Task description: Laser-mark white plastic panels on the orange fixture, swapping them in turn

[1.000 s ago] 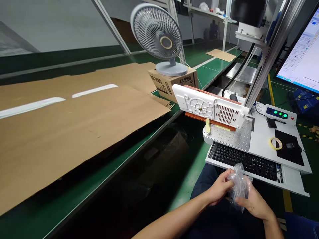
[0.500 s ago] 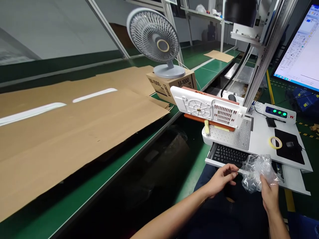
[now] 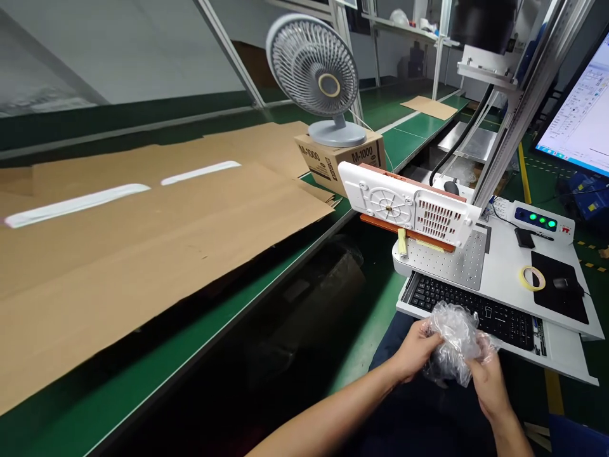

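Observation:
A crumpled clear plastic bag [image 3: 451, 341] is bunched between both my hands, low in the view above my lap. My left hand [image 3: 415, 350] grips its left side with curled fingers. My right hand [image 3: 485, 379] holds its right underside, fingers closed into the plastic. Just beyond the bag lies a black keyboard [image 3: 495, 313] on a white pull-out tray. Farther back a white plastic panel [image 3: 409, 206] with a round grille and vent slots stands tilted on a red fixture over a perforated metal plate [image 3: 451, 261].
Brown cardboard sheets [image 3: 143, 247] cover the green conveyor on the left. A grey desk fan [image 3: 316, 70] stands on a small carton [image 3: 340, 158]. To the right are a tape roll [image 3: 533, 277], a black mouse pad [image 3: 559, 295], a green-lit control box [image 3: 540, 219] and a monitor [image 3: 580, 120].
My hands came back together: the right hand brought the stretched-out bag leftward and both hands now scrunch it into a ball. The camera shifted slightly.

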### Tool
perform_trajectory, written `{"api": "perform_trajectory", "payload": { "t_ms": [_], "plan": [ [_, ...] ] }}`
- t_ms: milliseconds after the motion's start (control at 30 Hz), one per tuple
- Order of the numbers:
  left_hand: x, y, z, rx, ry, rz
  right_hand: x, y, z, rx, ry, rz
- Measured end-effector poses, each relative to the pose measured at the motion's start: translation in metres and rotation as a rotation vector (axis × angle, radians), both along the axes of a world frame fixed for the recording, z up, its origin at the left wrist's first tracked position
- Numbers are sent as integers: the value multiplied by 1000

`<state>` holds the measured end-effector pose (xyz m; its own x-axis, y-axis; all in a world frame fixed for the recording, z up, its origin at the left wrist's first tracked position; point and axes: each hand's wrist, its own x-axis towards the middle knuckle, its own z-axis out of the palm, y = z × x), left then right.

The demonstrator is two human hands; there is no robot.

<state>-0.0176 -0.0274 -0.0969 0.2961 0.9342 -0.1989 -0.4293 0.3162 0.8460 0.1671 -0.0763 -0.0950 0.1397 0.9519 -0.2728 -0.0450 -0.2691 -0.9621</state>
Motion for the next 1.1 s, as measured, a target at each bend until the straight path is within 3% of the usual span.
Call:
{"api": "perform_trajectory", "payload": {
  "t_ms": [167,267,333,433,500,567,667,767,900,1000,1100],
  "plan": [
    [-16,21,-15,14,176,278,15,12,22,56,-34,-212],
    [-13,24,-14,50,216,315,14,14,29,153,-95,-233],
    [-3,18,-7,73,144,198,7,18,31,134,-107,-123],
    [17,6,3,136,62,-87,-7,26,29,45,-106,7],
    [23,2,5,153,70,-236,-14,33,25,10,-121,-56],
    [19,3,4,146,56,-344,-14,40,24,-9,-127,-208],
    [-6,20,-1,139,-24,-400,0,52,30,-23,-133,-388],
    [-53,56,-5,169,85,-196,20,67,47,-11,-241,-457],
    [-135,130,-7,266,357,336,37,106,75,168,-496,-460],
    [-199,194,-6,302,420,669,32,154,90,366,-649,-371],
    [-255,254,-2,305,572,812,17,209,89,362,-713,-173]
  ]
}}
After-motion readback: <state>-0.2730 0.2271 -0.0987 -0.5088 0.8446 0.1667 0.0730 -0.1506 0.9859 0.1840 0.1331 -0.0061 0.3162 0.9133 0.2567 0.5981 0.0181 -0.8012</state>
